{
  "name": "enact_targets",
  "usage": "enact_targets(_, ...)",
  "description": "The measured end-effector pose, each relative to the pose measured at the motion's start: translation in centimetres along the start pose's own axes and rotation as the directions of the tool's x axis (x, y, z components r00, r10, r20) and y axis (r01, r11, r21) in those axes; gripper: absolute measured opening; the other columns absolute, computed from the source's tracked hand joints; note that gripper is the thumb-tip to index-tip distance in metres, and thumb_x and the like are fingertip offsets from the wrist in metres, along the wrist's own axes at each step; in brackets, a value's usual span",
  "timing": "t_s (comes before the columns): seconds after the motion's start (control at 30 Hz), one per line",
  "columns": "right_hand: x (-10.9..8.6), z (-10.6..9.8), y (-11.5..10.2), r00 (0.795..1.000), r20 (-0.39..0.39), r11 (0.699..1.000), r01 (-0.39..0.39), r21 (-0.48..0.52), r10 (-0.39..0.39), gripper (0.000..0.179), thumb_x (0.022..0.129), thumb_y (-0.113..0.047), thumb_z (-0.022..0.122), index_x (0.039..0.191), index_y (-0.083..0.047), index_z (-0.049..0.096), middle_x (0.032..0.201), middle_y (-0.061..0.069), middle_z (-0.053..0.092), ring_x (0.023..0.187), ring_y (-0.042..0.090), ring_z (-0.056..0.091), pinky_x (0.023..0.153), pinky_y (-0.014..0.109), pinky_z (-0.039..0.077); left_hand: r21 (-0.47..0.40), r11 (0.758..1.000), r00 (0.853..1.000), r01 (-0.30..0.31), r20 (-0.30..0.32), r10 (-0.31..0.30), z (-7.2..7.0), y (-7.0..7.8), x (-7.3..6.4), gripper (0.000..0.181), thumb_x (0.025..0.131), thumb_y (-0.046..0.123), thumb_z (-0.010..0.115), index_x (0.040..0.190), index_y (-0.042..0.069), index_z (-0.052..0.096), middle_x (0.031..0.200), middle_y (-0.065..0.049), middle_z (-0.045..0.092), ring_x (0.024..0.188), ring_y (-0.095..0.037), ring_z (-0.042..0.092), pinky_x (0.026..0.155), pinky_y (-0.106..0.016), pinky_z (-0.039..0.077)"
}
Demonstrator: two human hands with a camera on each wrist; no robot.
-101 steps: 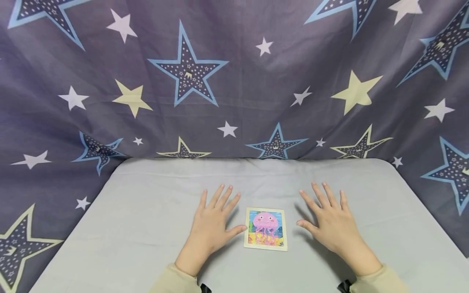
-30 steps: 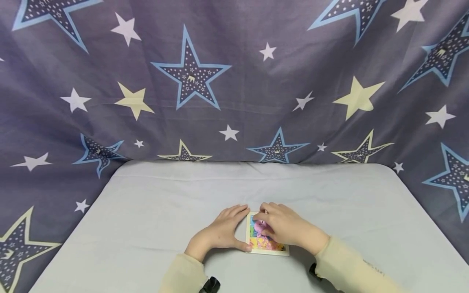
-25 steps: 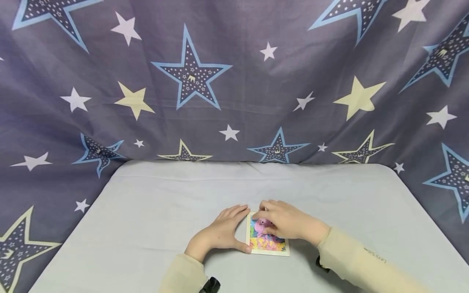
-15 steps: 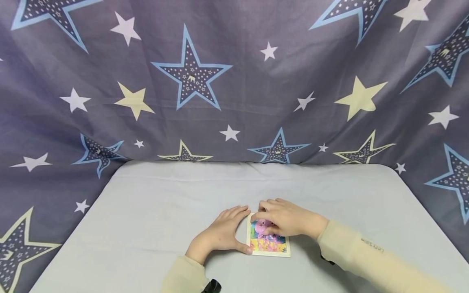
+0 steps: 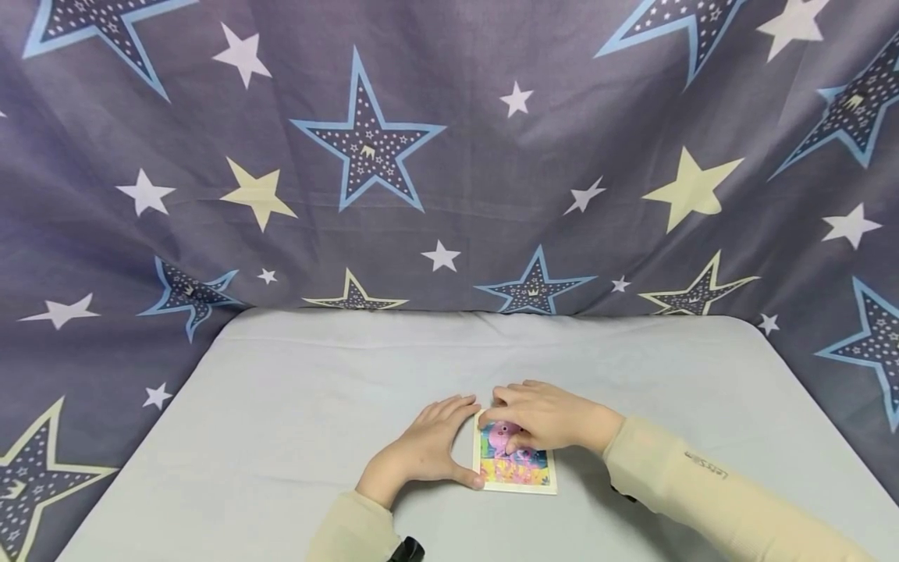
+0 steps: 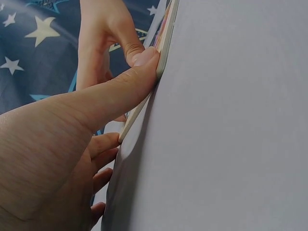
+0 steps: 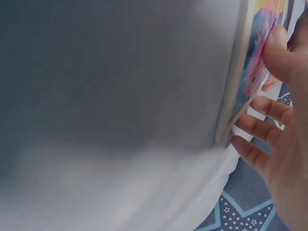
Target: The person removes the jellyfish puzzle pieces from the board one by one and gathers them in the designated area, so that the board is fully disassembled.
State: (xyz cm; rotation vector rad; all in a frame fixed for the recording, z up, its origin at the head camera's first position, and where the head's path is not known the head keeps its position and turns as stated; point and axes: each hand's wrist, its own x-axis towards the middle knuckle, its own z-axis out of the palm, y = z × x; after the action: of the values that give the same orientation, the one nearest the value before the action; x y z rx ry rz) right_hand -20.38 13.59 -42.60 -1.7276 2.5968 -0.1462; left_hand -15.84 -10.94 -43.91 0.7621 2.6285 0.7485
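Observation:
A small square jigsaw puzzle [image 5: 518,471], a pink jellyfish picture in a pale frame, lies flat on the bed-like surface. Its left edge is held by my left hand [image 5: 420,451], thumb on the near corner and fingertips at the far one; the left wrist view shows that thumb against the puzzle's edge [image 6: 166,45]. My right hand [image 5: 544,415] reaches over the picture's upper half with bent fingers. In the right wrist view its thumb [image 7: 276,50] touches the picture [image 7: 260,53], while other fingers sit by the frame's far edge. Whether a piece is pinched I cannot tell.
Pale grey cloth [image 5: 302,437] covers the flat surface around the puzzle. A dark curtain [image 5: 449,195] printed with stars hangs behind it and along both sides. Beige sleeves cover the forearms, and a black band [image 5: 407,549] shows at the left wrist.
Over three seconds ago both hands were spread apart beside the puzzle; they have since come onto it. During the last second the right hand shifts slightly up and left while the left hand stays put.

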Motion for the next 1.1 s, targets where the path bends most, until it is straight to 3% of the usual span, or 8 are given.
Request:
enact_targets(0.3,-0.3,0.3,0.0,1.000,-0.019,1.000,-0.010,0.022,0.010,0.044,0.092,-0.040,0.066,0.133,-0.027,0.055,0.112,-0.005,0.051,0.096,0.011,0.054,0.092,0.040,0.051,0.001,1.000,1.000,-0.003,0.003,0.003,-0.1,0.1,0.0,0.111,0.068,0.058,0.084,0.153,0.007,0.034,0.161,-0.007,0.028,0.149,-0.029,0.019,0.121,-0.052,0.011)
enact_targets(0.53,-0.6,0.4,0.0,0.997,-0.073,0.998,-0.021,0.058,0.025,0.043,0.094,-0.042,0.063,0.132,-0.025,0.056,0.109,-0.004,0.053,0.093,0.011,0.054,0.089,0.037,0.051,0.004,1.000,1.000,0.000,0.003,0.000,0.0,0.0,0.1,0.111,0.067,0.058,0.084,0.153,0.008,0.035,0.161,-0.006,0.028,0.149,-0.028,0.019,0.121,-0.052,0.011)
enact_targets(0.67,-0.7,0.4,-0.3,0.987,-0.111,0.982,-0.096,0.165,0.115,0.041,0.093,-0.040,0.066,0.129,-0.022,0.060,0.108,-0.004,0.058,0.095,0.011,0.057,0.089,0.037,0.052,0.000,1.000,1.000,-0.006,-0.002,0.006,0.0,0.1,0.0,0.111,0.066,0.058,0.084,0.152,0.007,0.036,0.160,-0.007,0.028,0.149,-0.029,0.019,0.121,-0.053,0.011)
enact_targets(0.8,-0.4,0.5,-0.7,0.964,-0.135,0.951,-0.191,0.241,0.228,0.037,0.093,-0.038,0.068,0.125,-0.019,0.065,0.108,-0.005,0.062,0.100,0.012,0.060,0.091,0.038,0.052,0.002,1.000,1.000,-0.013,-0.008,0.013,0.0,0.0,0.0,0.110,0.066,0.058,0.085,0.151,0.007,0.037,0.160,-0.007,0.029,0.149,-0.029,0.019,0.121,-0.052,0.011)
enact_targets(1.1,0.6,0.9,-2.1,0.922,-0.184,0.930,-0.303,0.207,0.341,0.031,0.088,-0.032,0.075,0.112,-0.013,0.073,0.099,-0.005,0.062,0.094,0.011,0.057,0.085,0.036,0.053,0.005,1.000,1.000,-0.007,-0.008,0.007,0.1,-0.1,0.0,0.110,0.067,0.058,0.084,0.152,0.009,0.036,0.161,-0.006,0.028,0.149,-0.028,0.019,0.121,-0.052,0.011)
